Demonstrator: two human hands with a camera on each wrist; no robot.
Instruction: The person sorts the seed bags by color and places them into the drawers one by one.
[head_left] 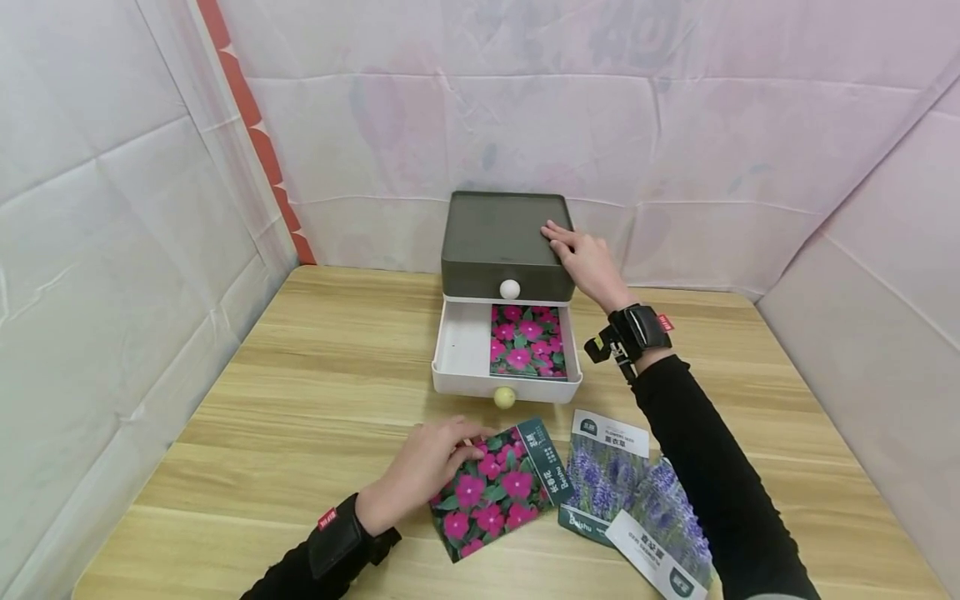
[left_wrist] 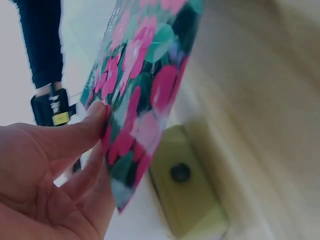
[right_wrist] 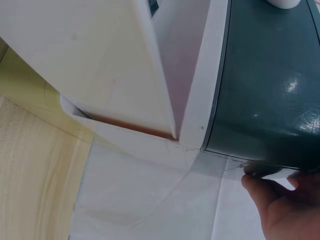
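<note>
The left hand point(head_left: 420, 479) pinches the left edge of a pink-flower seed packet point(head_left: 498, 490) on the wooden table point(head_left: 300, 400) before the open white drawer point(head_left: 461, 350), a light, floppy, slick sachet best taken by its edge, while the right hand point(head_left: 588, 262) lies flat-fingered on the grey drawer box point(head_left: 495, 233).

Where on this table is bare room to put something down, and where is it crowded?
Bare wood lies on the table left of the white drawer, and right of the drawer past the right hand. The drawer's left half is bare beside its pink flower packet. The front edge is crowded: left hand, pink packet, lavender packets.
</note>
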